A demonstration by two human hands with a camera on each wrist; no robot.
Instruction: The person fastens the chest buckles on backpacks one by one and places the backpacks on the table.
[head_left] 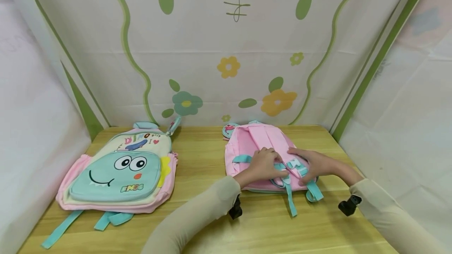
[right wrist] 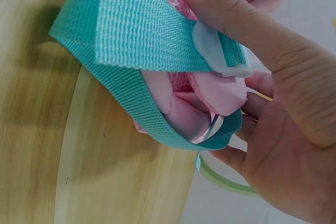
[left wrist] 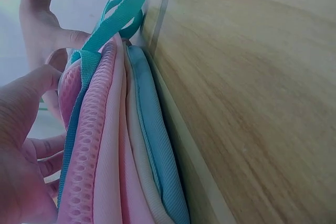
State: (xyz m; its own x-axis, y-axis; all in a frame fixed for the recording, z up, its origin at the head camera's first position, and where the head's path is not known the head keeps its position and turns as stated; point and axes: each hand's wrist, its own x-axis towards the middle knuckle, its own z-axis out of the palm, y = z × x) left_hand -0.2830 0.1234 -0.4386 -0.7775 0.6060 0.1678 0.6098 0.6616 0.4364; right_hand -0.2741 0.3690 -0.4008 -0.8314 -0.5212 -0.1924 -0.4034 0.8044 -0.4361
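A pink backpack (head_left: 254, 138) lies with its strap side up on the table's right half. My left hand (head_left: 263, 164) pinches a padded pink shoulder strap near its lower end, thumb against the pink mesh (left wrist: 70, 90) in the left wrist view. On the right side, my right hand (head_left: 316, 164) curls its thumb and fingers round the other strap, at a pale plastic buckle (right wrist: 207, 48) with wide turquoise webbing (right wrist: 144, 30). A loose turquoise strap end (head_left: 290, 203) hangs toward the table's front. The left fingertips are partly hidden behind the strap.
A second backpack (head_left: 116, 175), with a turquoise dinosaur-face pocket, lies at the left, its straps trailing forward. A round turquoise-rimmed tag (head_left: 229, 129) sits by the pink backpack's top left. White floral cloth (head_left: 226, 38) walls the wooden table (head_left: 201, 156) at the back and sides.
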